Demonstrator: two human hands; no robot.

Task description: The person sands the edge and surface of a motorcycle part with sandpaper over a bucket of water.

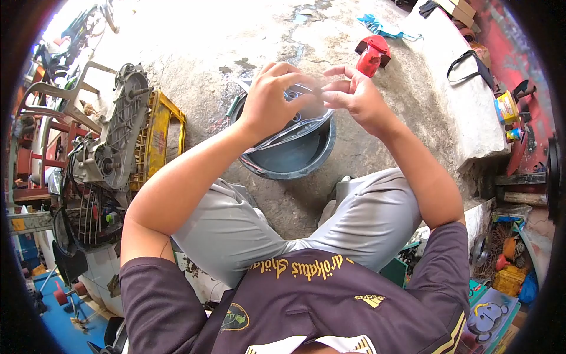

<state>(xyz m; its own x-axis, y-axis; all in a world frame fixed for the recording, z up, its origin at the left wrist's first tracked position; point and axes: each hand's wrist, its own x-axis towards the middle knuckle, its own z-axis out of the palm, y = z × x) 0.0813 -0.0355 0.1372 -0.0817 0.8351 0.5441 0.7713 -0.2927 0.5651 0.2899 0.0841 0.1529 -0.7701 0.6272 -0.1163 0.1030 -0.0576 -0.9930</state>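
Note:
My left hand (pixel 270 99) is raised over a dark round basin (pixel 283 174), its thumb and fingers curved toward each other, the tips smeared. Facing it, my right hand (pixel 361 101) has its thumb and fingers drawn together. A pale, see-through blur lies between the two sets of fingertips; I cannot make out what it is. The basin stands on the floor beyond my knees, with bluish-grey water (pixel 286 158) inside. Across its far side rests a glossy piece with a clear rim (pixel 300 128), partly hidden by my left hand and the blur.
A red plastic part (pixel 371 56) lies on the concrete floor, near a blue cloth (pixel 382 26). To the left stand a metal engine casing (pixel 122 121), a yellow crate (pixel 158 133) and a chair frame (pixel 73 97). A whitish ledge (pixel 451 106) runs along the right.

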